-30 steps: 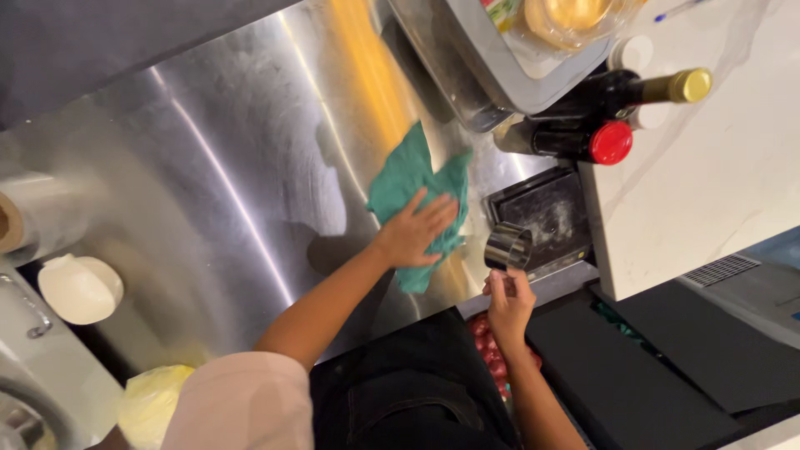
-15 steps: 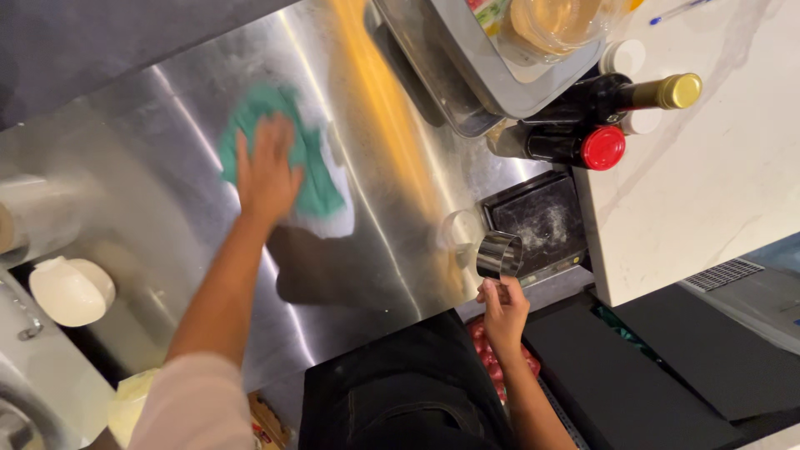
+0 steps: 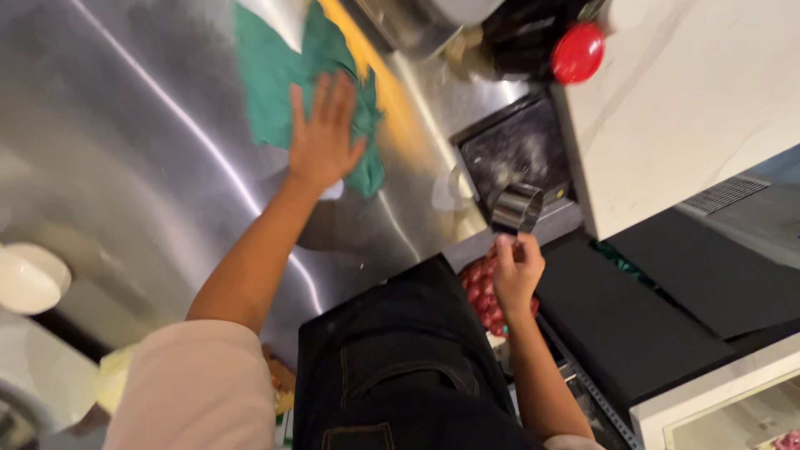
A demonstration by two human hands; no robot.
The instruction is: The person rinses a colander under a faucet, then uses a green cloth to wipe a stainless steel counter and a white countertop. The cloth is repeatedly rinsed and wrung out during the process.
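Observation:
My left hand (image 3: 322, 133) lies flat, fingers spread, on a green cloth (image 3: 279, 79) pressed against the stainless steel counter (image 3: 150, 167). My right hand (image 3: 516, 273) grips a small shiny metal cup (image 3: 514, 208) by its lower part, held at the counter's front edge. Just beyond the cup sits a black square tray (image 3: 515, 152) dusted with pale powder.
A bottle with a red cap (image 3: 577, 52) stands by the white marble top (image 3: 667, 108). A white bowl (image 3: 29, 277) sits at the left. Red meat pieces (image 3: 479, 292) show below the counter edge, beside black surfaces (image 3: 642, 317). Metal containers (image 3: 408, 21) stand at the back.
My left hand has swept the green cloth from near the tray leftwards, then back towards the middle of the counter. My right hand has kept the metal cup near the tray.

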